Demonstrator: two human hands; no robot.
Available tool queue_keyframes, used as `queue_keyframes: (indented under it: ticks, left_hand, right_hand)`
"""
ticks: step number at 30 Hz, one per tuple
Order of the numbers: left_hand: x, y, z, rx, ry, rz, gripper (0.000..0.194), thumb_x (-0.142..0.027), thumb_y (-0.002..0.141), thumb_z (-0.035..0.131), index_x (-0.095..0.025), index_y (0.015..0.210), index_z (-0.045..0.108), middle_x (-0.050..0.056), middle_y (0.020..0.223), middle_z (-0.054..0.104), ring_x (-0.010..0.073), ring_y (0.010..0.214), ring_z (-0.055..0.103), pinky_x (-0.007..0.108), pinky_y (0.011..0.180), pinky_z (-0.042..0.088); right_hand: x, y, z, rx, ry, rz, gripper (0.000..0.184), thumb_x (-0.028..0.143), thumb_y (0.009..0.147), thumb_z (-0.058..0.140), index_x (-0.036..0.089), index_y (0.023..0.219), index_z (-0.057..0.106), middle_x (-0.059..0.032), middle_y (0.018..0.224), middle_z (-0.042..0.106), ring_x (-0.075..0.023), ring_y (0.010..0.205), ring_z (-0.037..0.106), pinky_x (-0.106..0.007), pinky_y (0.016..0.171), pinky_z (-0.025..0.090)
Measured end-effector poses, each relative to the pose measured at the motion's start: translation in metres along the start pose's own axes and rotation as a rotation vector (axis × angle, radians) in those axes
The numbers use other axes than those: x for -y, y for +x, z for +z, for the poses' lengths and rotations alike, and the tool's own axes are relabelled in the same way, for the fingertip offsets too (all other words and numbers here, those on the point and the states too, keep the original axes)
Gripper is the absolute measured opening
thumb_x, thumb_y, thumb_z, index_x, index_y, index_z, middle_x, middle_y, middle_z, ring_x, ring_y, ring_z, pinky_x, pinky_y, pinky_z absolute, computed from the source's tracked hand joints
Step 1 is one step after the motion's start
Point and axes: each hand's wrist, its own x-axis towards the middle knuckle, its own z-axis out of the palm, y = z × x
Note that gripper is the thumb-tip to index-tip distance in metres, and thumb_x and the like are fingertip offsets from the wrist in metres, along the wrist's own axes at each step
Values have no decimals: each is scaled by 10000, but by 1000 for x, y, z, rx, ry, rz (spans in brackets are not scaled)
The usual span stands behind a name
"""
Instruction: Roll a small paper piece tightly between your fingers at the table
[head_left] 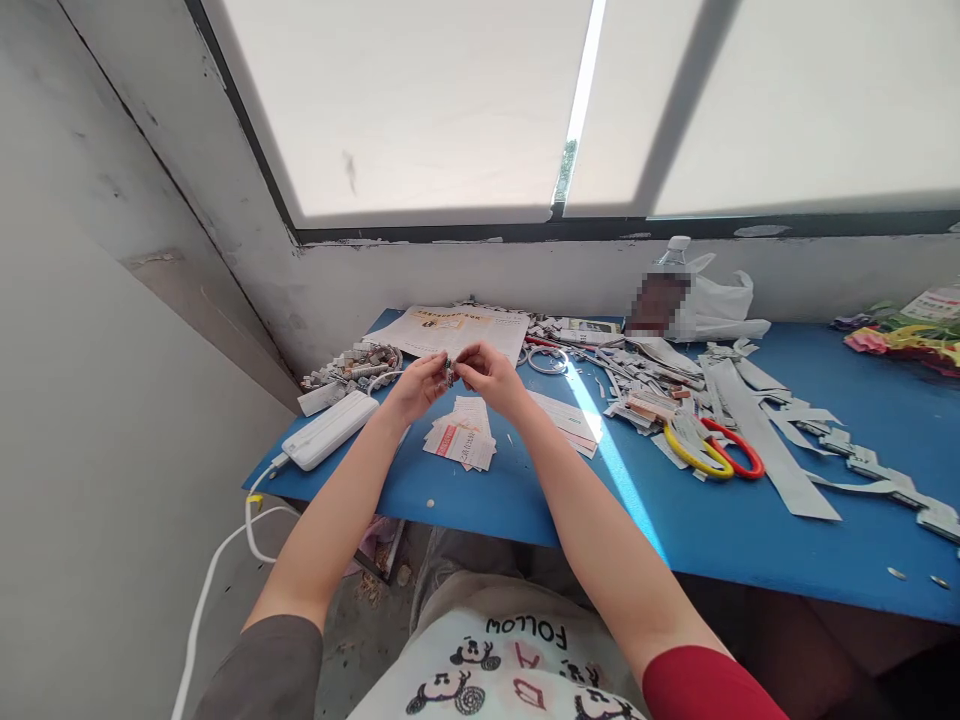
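My left hand and my right hand meet above the blue table, fingertips pinched together on a small folded paper piece. The piece is too small to make out in detail. Right below my hands lies a stack of cut paper slips with red print. A folded printed sheet lies flat just beyond my hands.
A white power bank with a cable lies at the table's left corner beside a chain of folded paper. Scissors with yellow and red handles rest among paper strips on the right. A bottle and a plastic bag stand by the wall.
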Motion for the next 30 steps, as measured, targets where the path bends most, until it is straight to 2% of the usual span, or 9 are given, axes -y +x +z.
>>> queue_keyframes:
  ticks: [11,19,23,27,30]
  left_hand:
    - [1,0,2,-24,39,2,264,-331,653,824,-163,696,625,-30,585,568,65,524,538,182,486,423]
    - [4,3,-1,-45,92,36,312,-339,574,867,-150,712,661,4,643,630,90,575,587,216,571,484]
    - [8,3,0,-59,147,89,356,-377,537,882,-140,681,659,9,632,640,109,590,604,259,639,505]
    - [9,2,2,-84,226,187,406,-434,507,882,-135,680,667,17,659,653,131,617,616,306,688,523]
    - [7,1,3,-105,221,230,420,-444,501,878,-133,686,664,12,652,645,133,610,618,312,689,529]
  right_hand:
    - [7,-4,-1,-57,-204,-89,139,321,773,562,198,822,521,-2,699,637,-135,631,566,-276,597,430]
    - [12,-6,-8,55,-292,-25,113,303,797,536,212,825,475,14,646,627,-124,546,540,-258,526,409]
    - [12,-6,-10,100,-375,-47,102,280,818,511,220,881,457,23,641,633,-125,533,528,-250,513,391]
    - [9,-6,-7,53,-425,-66,93,253,815,486,226,900,459,41,612,606,-124,518,496,-244,502,360]
    - [7,-4,-4,14,-370,-65,109,279,833,483,225,926,465,28,648,629,-128,544,519,-253,529,386]
